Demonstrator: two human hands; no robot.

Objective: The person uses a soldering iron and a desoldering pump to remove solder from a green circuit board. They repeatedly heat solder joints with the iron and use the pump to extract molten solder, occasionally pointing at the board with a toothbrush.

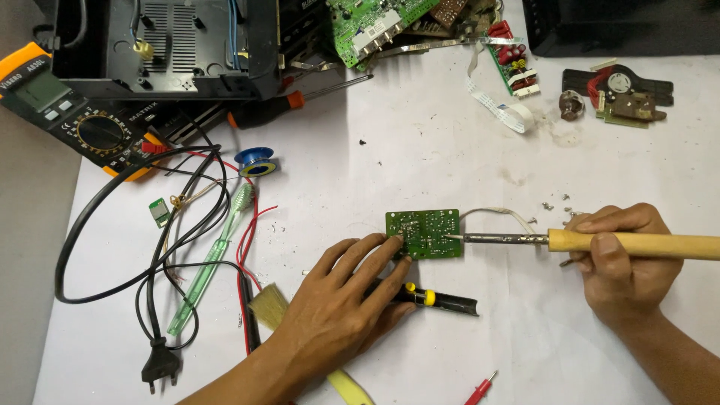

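Observation:
A small green circuit board (427, 229) lies on the white sheet near the middle. My left hand (341, 300) rests on the sheet with its fingertips pressing the board's left edge; a black and yellow tool (442, 300) lies under its fingers. My right hand (622, 259) grips the wooden handle of a soldering iron (600, 241), held level. The iron's metal tip touches the board's right side. A thin white wire (499, 214) loops from the board's right edge.
Orange multimeter (67, 112) and open black casing (165, 45) at far left. Black cable with plug (159, 364), green toothbrush (214, 255), blue solder spool (256, 161), brush (268, 306), red-handled screwdriver (300, 101), other boards (375, 26) and small parts (619, 94) at back.

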